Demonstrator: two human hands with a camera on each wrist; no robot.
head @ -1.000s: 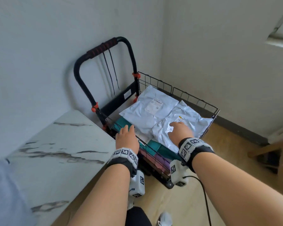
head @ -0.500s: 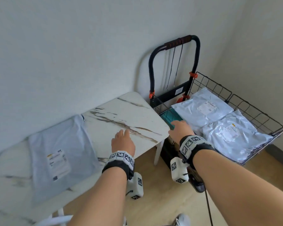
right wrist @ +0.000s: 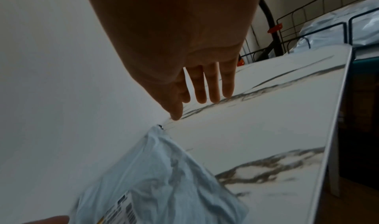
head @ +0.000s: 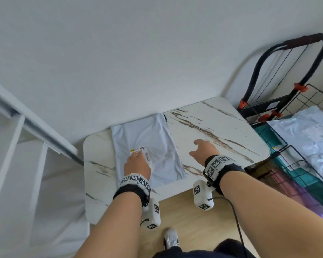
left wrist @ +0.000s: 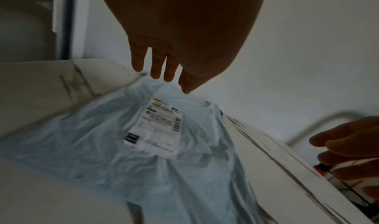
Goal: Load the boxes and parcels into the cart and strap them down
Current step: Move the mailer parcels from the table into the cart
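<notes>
A pale blue plastic parcel (head: 153, 144) with a white label (head: 141, 151) lies flat on the marble table (head: 213, 127) against the wall. My left hand (head: 136, 161) hovers over its label with straight fingers, holding nothing; the left wrist view shows the parcel (left wrist: 143, 146) just below the fingers (left wrist: 162, 71). My right hand (head: 203, 149) is open above the bare tabletop, right of the parcel, fingers (right wrist: 211, 88) spread. The wire cart (head: 295, 127) stands at the right and holds grey parcels (head: 309, 135) on teal and pink boxes (head: 295, 175).
The cart's black handle (head: 304, 43) with thin cords leans by the wall. A white frame (head: 32, 123) slants at the left. Wooden floor (head: 185, 216) and my shoe (head: 171, 237) lie below the table's front edge.
My view swung left from the cart to the table. Both hands left the cart's parcels and moved left; the left one now hangs over the blue parcel.
</notes>
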